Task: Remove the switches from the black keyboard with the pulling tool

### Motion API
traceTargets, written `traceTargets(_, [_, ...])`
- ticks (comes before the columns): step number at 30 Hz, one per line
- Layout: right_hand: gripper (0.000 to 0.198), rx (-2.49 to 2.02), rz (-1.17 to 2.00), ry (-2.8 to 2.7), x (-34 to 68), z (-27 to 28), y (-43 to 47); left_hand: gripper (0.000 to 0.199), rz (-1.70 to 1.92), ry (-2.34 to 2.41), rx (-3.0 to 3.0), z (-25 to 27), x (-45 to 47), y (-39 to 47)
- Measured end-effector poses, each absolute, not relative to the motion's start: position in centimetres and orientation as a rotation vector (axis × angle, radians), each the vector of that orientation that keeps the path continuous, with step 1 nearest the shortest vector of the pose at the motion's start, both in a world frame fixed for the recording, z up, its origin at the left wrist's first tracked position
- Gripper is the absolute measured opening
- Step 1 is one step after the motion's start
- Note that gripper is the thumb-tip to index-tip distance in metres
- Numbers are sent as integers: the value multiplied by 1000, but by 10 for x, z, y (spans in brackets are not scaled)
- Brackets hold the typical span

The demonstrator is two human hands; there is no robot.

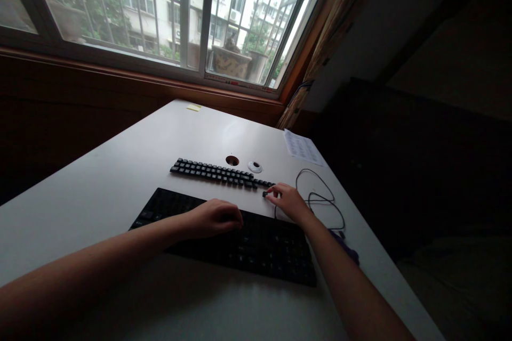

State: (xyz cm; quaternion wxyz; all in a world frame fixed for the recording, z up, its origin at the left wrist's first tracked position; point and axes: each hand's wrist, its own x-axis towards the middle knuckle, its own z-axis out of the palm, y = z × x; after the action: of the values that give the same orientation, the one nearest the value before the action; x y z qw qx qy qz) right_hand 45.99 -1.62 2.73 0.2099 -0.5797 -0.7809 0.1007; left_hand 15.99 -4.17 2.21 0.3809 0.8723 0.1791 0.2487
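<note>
A black keyboard (pixel 260 250) lies slantwise on the white table. Over its upper middle rests my left hand (pixel 220 217), fingers curled inward and pointing down; whatever they may hold is hidden. Beyond the keyboard, rows of loose black keycaps (pixel 212 171) are laid out on the table. My right hand (pixel 286 201), at the right end of these rows, pinches a small black keycap (pixel 265 194) between thumb and fingers, just at or above the tabletop. The keyboard's dark surface is too dim to make out single keys.
Behind the keycaps are a round cable hole (pixel 232 160) and its white cover (pixel 255 167). A thin black cable (pixel 320 195) loops at the right, near a dark purple object (pixel 347 248). Printed paper (pixel 303 147) and a yellow note (pixel 194 107) lie farther back, below the window.
</note>
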Motion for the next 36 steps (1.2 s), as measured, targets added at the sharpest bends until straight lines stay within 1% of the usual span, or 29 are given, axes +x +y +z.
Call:
traceTargets(10, [21,-1600,293,-2150,463,22,-11,13,639,444,2224,24,160,-42])
traceTargets(17, [33,-1516,150,-2221,465,26,-33,13,629,446,2230,25,160,-43])
traceTargets(21, [39,-1506,145,-2284,465,23,-39,14,633,448,2236,25,160,-43])
traceTargets(36, [43,-1552,70,-2327,456,16,-25,13,615,462,2239,25,160,-43])
